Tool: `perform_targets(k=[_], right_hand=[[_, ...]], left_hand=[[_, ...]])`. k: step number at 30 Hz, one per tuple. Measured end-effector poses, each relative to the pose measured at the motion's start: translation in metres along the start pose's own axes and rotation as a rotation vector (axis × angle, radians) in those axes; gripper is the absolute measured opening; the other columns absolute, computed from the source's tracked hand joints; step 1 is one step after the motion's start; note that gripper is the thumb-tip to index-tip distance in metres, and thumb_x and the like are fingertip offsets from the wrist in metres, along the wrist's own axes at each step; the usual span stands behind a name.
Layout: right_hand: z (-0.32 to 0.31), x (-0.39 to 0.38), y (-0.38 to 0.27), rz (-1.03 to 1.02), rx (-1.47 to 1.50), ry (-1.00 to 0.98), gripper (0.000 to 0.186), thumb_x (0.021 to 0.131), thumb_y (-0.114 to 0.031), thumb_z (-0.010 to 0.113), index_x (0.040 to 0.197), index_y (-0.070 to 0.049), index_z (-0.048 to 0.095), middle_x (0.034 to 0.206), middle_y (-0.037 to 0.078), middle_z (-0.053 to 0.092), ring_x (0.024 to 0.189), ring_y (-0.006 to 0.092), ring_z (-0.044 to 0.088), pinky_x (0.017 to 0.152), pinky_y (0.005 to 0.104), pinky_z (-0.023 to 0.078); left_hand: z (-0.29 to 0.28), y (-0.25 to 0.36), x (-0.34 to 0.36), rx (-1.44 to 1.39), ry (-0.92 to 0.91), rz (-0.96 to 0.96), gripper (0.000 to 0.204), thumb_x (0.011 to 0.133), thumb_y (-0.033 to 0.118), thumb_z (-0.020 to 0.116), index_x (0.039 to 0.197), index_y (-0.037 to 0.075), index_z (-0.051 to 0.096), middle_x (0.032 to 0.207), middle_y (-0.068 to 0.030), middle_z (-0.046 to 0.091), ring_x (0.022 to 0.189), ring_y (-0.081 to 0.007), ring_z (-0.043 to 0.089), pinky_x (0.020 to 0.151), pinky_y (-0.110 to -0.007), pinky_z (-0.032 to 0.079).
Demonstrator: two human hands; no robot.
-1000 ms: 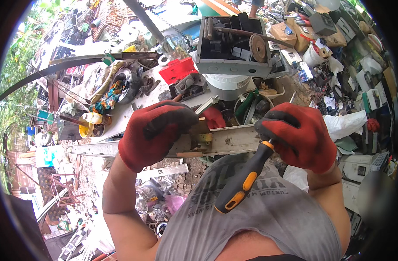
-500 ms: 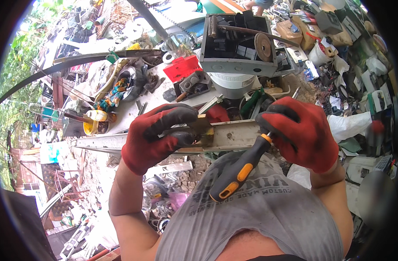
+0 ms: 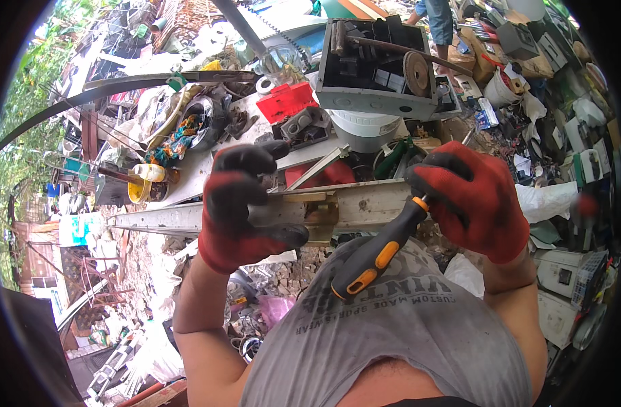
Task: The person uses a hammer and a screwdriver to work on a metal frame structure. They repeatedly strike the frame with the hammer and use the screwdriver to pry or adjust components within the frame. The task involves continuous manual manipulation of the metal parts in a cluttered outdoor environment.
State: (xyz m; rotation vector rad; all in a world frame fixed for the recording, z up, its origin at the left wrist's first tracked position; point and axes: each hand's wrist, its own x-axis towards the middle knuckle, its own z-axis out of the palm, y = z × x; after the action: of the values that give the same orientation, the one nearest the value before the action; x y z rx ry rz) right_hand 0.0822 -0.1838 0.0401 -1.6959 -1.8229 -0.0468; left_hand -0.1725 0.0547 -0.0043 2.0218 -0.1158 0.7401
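Screwdriver (image 3: 380, 252), dark-handled with orange inlays and collar, slants in front of the grey shirt (image 3: 419, 332), its shank pinched by the right hand (image 3: 470, 207). Beyond lies a pale, scuffed rail (image 3: 368, 203), a yellowish piece (image 3: 321, 216) in its channel; the left hand (image 3: 230, 214), fingers parted, grips nothing beside that piece.

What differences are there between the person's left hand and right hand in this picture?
The left hand is open, fingers and thumb apart; the right hand is closed on a screwdriver, near the top of its handle. The left hand shows mostly black fingers, while the right hand shows more red on its back. Both wear red-and-black gloves.
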Motion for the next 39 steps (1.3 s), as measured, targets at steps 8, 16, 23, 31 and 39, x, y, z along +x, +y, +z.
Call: perform_targets(k=[8,16,23,31,39], right_hand=[[0.004,0.0,0.002,0.019,-0.016,0.009,0.04,0.07,-0.004,0.077,0.11,-0.009,0.072,0.095,0.01,0.064,0.074,0.0299,0.068,0.058,0.041,0.052],[0.0,-0.002,-0.004,-0.03,0.001,-0.013,0.039,0.07,-0.005,0.078,0.108,-0.007,0.071,0.092,0.01,0.063,0.073,0.0295,0.067,0.058,0.0407,0.053],[0.004,-0.004,-0.001,-0.012,0.006,-0.01,0.038,0.072,-0.002,0.075,0.109,-0.006,0.071,0.093,0.012,0.064,0.075,0.0325,0.068,0.059,0.0417,0.054],[-0.01,0.005,0.019,0.47,0.842,0.1,0.032,0.094,-0.012,0.065,0.125,-0.003,0.067,0.102,0.009,0.071,0.077,0.0204,0.069,0.07,0.0301,0.055],[-0.04,0.044,-0.027,0.206,0.909,0.008,0.038,0.109,-0.034,0.054,0.121,0.001,0.063,0.101,0.011,0.075,0.07,0.0111,0.068,0.056,0.023,0.051]], left_hand=[[-0.009,0.023,0.008,0.37,-0.169,-0.015,0.056,0.079,0.05,0.086,0.118,0.01,0.077,0.132,-0.0185,0.058,0.133,-0.0377,0.054,0.11,-0.049,0.044],[-0.012,0.027,0.018,0.271,-0.333,-0.233,0.082,0.073,0.053,0.089,0.138,0.008,0.067,0.141,-0.0216,0.057,0.125,-0.0337,0.062,0.105,-0.043,0.048],[-0.016,0.019,0.011,0.287,-0.366,-0.286,0.08,0.077,0.048,0.087,0.142,0.006,0.063,0.141,-0.0219,0.059,0.124,-0.0343,0.063,0.106,-0.042,0.047],[-0.012,0.02,0.008,0.202,-0.164,-0.185,0.035,0.09,0.0,0.07,0.126,0.003,0.071,0.125,-0.0171,0.065,0.115,-0.0301,0.065,0.095,-0.039,0.053],[-0.01,0.045,-0.008,-0.067,-0.073,-0.496,0.044,0.103,0.004,0.054,0.146,0.003,0.048,0.103,-0.0084,0.064,0.095,-0.017,0.064,0.089,-0.031,0.051]])
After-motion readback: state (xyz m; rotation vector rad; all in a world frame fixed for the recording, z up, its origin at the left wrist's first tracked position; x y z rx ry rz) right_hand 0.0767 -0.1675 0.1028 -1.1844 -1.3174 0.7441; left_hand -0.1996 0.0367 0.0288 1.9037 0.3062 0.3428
